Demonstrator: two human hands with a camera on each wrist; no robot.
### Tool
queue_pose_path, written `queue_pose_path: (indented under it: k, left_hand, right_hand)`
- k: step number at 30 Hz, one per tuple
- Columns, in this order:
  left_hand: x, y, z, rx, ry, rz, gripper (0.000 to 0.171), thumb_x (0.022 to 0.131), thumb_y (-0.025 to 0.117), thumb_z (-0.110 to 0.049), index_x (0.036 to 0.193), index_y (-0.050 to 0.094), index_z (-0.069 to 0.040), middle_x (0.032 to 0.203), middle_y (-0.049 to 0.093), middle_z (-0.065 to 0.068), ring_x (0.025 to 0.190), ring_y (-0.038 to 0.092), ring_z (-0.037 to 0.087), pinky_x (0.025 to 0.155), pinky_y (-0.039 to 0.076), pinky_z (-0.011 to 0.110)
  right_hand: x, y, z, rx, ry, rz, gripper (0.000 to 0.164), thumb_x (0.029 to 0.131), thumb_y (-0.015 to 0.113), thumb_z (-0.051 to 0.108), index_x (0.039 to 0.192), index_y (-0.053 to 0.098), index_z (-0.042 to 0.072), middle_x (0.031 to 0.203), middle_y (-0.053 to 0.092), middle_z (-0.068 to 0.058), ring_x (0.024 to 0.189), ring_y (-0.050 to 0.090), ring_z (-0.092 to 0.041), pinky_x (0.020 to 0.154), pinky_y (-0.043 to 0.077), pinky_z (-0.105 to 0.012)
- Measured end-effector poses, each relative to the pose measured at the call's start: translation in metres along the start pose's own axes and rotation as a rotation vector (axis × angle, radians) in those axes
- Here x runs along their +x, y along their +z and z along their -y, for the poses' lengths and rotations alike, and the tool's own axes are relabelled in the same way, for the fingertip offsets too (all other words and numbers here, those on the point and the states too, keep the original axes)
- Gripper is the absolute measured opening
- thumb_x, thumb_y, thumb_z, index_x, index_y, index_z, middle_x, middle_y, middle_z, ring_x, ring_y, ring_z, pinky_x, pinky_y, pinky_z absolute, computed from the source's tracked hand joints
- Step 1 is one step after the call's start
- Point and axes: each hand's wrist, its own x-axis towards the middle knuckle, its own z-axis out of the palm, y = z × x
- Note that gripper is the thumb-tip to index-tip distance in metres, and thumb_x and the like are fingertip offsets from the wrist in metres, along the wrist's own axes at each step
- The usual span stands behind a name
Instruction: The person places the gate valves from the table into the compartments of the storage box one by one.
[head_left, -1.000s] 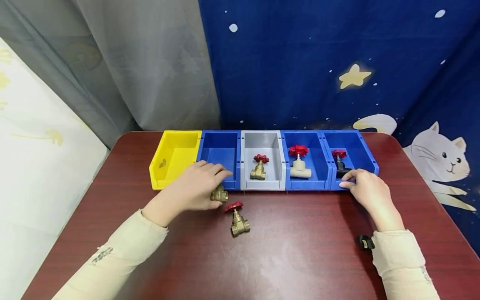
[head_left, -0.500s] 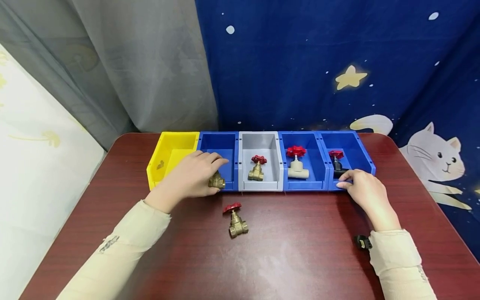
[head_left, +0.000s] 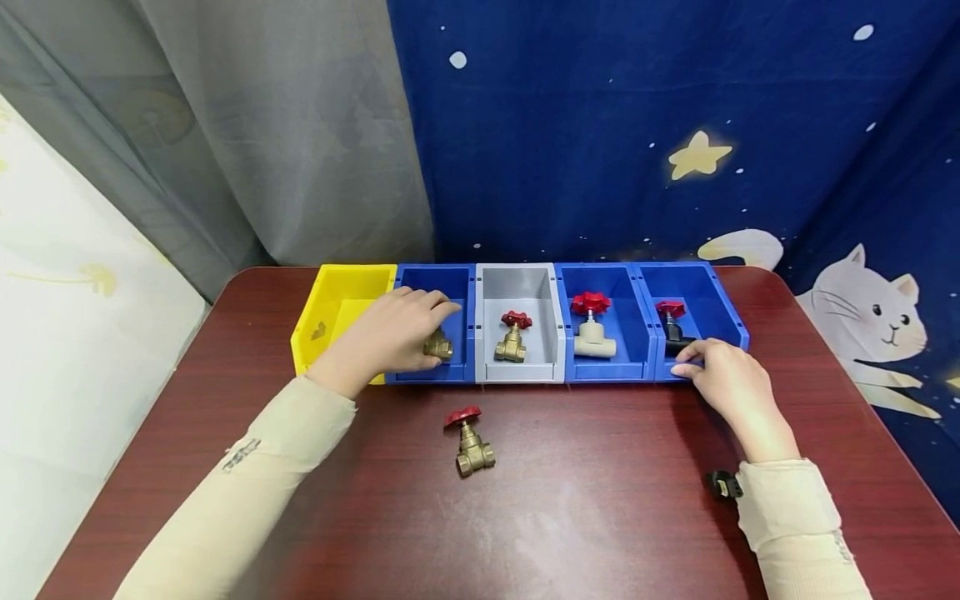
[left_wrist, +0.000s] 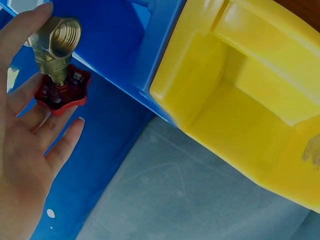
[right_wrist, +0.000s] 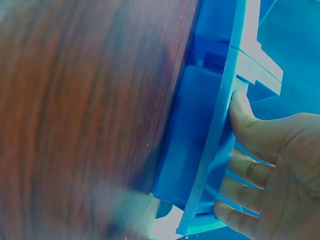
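My left hand [head_left: 401, 329] grips a brass gate valve [head_left: 438, 346] inside the front part of the left blue bin [head_left: 450, 287]. In the left wrist view, the valve's red handwheel [left_wrist: 62, 92] lies against the fingers and its threaded port [left_wrist: 66, 37] faces the camera. My right hand [head_left: 727, 375] holds the front wall of the far-right blue bin [head_left: 731, 312], thumb [right_wrist: 241, 107] at the rim and fingers behind it. Close beside those fingers in that bin is a black valve with a red handwheel [head_left: 671, 309]. A second brass gate valve [head_left: 474, 450] lies on the table.
The bins stand in a row along the table's back. A yellow bin [head_left: 306, 350] is at the left end. In the grey bin [head_left: 525, 283] sits a brass valve [head_left: 512, 344]; the blue bin beside it holds a beige valve [head_left: 595, 342]. Curtains hang behind the table [head_left: 600, 517].
My left hand has carried the brass valve up from the table, over the front edge and into the left blue bin. The right hand has stayed at the far-right bin.
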Motion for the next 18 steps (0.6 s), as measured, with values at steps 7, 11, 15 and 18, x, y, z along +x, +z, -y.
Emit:
queue_pose_path:
  k: [7, 11, 15, 18]
  left_hand:
    - [0.014, 0.007, 0.004, 0.043, 0.003, 0.026, 0.077, 0.076, 0.084, -0.043, 0.135, 0.057, -0.001, 0.126, 0.062, 0.015, 0.109, 0.062, 0.033, 0.102, 0.045, 0.049]
    - [0.020, 0.014, 0.006, 0.075, 0.012, 0.050, 0.077, 0.076, 0.083, -0.044, 0.134, 0.058, -0.001, 0.124, 0.063, 0.016, 0.107, 0.063, 0.032, 0.100, 0.046, 0.049]
    - [0.024, 0.021, 0.007, 0.065, 0.000, 0.086, 0.077, 0.076, 0.083, -0.045, 0.134, 0.058, -0.001, 0.126, 0.062, 0.016, 0.109, 0.062, 0.033, 0.101, 0.046, 0.050]
    - [0.027, 0.026, 0.008, 0.054, -0.009, 0.100, 0.076, 0.076, 0.083, -0.044, 0.134, 0.058, -0.001, 0.126, 0.062, 0.016, 0.110, 0.062, 0.033, 0.101, 0.045, 0.051]
  right_hand:
    - [0.001, -0.001, 0.000, -0.006, 0.003, -0.003, 0.021, 0.090, 0.073, 0.022, 0.099, 0.072, 0.004, 0.106, 0.066, -0.028, 0.095, 0.060, -0.048, 0.078, 0.047, -0.063]
    - [0.002, -0.001, -0.001, -0.007, 0.003, 0.006, 0.022, 0.090, 0.074, 0.024, 0.100, 0.072, 0.003, 0.106, 0.066, -0.028, 0.094, 0.060, -0.049, 0.077, 0.048, -0.063]
    - [0.001, 0.000, -0.001, -0.008, -0.002, 0.004, 0.022, 0.090, 0.074, 0.023, 0.099, 0.072, 0.004, 0.106, 0.066, -0.028, 0.092, 0.060, -0.049, 0.075, 0.048, -0.063]
    - [0.001, 0.000, -0.002, -0.009, -0.003, 0.000, 0.022, 0.089, 0.075, 0.023, 0.098, 0.072, 0.004, 0.105, 0.066, -0.029, 0.091, 0.060, -0.050, 0.073, 0.048, -0.063]
